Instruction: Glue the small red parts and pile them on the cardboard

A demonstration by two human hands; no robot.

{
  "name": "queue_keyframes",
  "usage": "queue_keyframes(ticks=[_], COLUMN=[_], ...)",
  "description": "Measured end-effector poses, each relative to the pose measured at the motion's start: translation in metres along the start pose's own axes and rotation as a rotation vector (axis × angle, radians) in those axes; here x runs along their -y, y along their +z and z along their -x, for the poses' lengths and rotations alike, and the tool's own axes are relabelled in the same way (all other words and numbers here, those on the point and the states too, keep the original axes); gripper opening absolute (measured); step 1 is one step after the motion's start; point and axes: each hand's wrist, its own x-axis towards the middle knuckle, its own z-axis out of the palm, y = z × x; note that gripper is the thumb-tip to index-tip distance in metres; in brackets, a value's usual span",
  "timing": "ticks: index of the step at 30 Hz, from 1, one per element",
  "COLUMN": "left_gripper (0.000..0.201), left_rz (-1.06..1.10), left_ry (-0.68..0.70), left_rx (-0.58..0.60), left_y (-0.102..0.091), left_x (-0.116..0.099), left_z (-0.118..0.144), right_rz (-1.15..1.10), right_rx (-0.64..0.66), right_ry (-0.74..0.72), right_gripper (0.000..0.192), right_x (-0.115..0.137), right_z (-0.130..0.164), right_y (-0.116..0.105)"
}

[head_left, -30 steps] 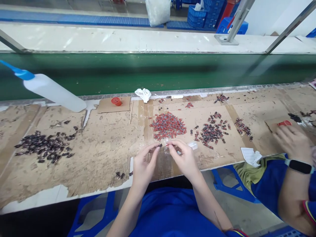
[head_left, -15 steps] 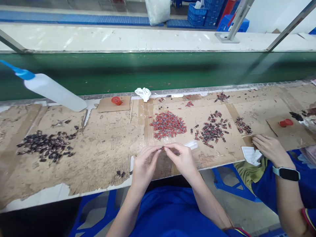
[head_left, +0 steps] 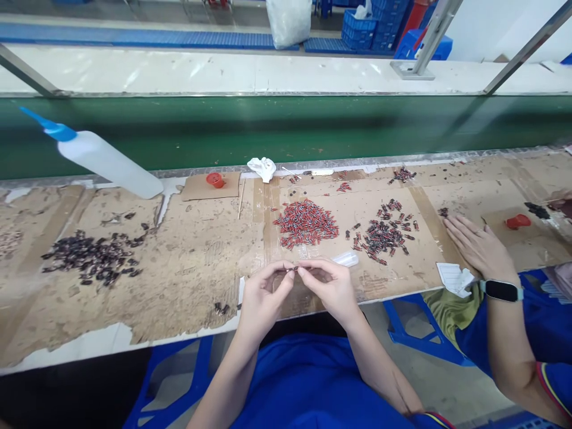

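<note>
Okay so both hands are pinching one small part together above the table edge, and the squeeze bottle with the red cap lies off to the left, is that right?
Not quite: the head view shows the bottle has a blue cap, not red. The rest holds: the left hand and right hand pinch one small part together above the table edge, bottle to the left.

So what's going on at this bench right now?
A person in blue sits at a cardboard-covered bench, pinching one tiny part between the fingertips of the left hand and right hand. Just beyond lie a pile of red parts, a darker mixed pile and, far left, a pile of dark parts. A co-worker's hand lies flat on the bench to the right.
</note>
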Motion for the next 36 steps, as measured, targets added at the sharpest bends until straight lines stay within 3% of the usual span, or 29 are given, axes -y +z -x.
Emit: queue_keyframes(ticks=[3,6,10,12,14,17,20,24,26,31,36], left_gripper=[0.019,0.021,0.034,0.043,0.029,0.020,0.019,0.019,0.021,0.026,0.016], left_rz=[0.045,0.046,-0.105,-0.275,-0.480,-0.756,-0.972,-1.048,-1.048,-0.865,-0.515], left_ry=[-0.031,-0.020,0.073,0.156,0.254,0.357,0.334,0.236,0.214,0.257,0.243], left_rx=[0.008,-0.055,-0.015,0.001,-0.026,-0.033,-0.027,0.028,0.036,-0.036,0.072], left_y=[0.006,0.020,0.027,0.014,-0.012,-0.056,-0.085,-0.093,-0.093,-0.082,-0.035], left_x=[-0.001,0.002,0.008,0.012,0.020,0.036,0.047,0.047,0.043,0.032,0.036], left_z=[0.002,0.006,0.008,0.008,0.011,0.020,0.031,0.039,0.038,0.026,0.009], right_rz=[0.006,0.062,0.194,0.261,0.368,0.665,0.874,0.870,0.870,0.814,0.525], right_rx=[-0.021,-0.029,-0.108,-0.241,-0.407,-0.478,-0.359,0.121,0.242,0.236,0.048], right_ry=[-0.020,-0.092,-0.138,-0.116,-0.087,-0.135,-0.267,-0.380,-0.374,-0.266,-0.110], right_gripper=[0.011,0.008,0.008,0.010,0.015,0.021,0.025,0.036,0.033,0.025,0.038], right_x=[0.000,0.002,-0.002,-0.010,-0.018,-0.023,-0.019,-0.015,-0.016,-0.017,-0.017], right_z=[0.003,0.003,-0.006,-0.013,-0.019,-0.023,-0.020,-0.017,-0.017,-0.016,-0.006], right_y=[-0.001,-0.006,-0.035,-0.060,-0.086,-0.112,-0.113,-0.098,-0.095,-0.095,-0.082])
